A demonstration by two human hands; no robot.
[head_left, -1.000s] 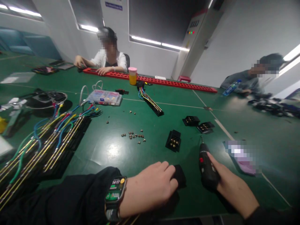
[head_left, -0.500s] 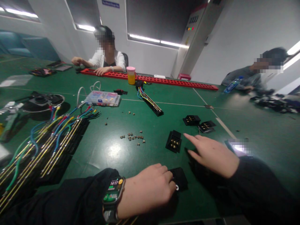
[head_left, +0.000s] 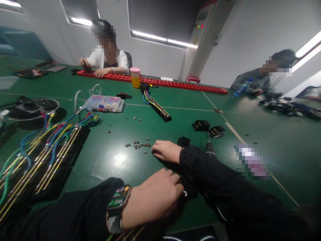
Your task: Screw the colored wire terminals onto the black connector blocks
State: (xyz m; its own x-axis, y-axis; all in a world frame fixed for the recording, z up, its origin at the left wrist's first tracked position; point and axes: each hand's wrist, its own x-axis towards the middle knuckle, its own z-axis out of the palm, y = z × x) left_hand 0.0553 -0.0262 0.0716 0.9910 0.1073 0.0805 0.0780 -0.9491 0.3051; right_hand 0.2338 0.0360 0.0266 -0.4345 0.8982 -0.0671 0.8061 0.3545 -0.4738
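Note:
My left hand point(head_left: 152, 197), a smartwatch point(head_left: 117, 201) on its wrist, lies near the table's front edge with fingers curled over a black connector block point(head_left: 186, 191). My right sleeve hides most of that block. My right hand point(head_left: 167, 150) reaches across above it to a scatter of small brass screws point(head_left: 137, 145). Its fingertips are pressed together on the green table point(head_left: 120, 160) beside them, and what they pinch is too small to see. A black electric screwdriver point(head_left: 209, 149) lies just behind my right forearm. Another black block point(head_left: 183, 141) sits beside my right wrist.
Two more black blocks point(head_left: 200, 125) point(head_left: 216, 131) lie further right. Wired terminal strips point(head_left: 50, 150) fill the left. A clear parts box point(head_left: 104, 103), a wired strip point(head_left: 156, 107), a yellow cup point(head_left: 135, 77) and a red rail point(head_left: 175, 83) stand beyond. Two people sit at the far side.
My right hand left the screwdriver on the table, then swung left across my left hand to the screws. My left hand stayed on the black block.

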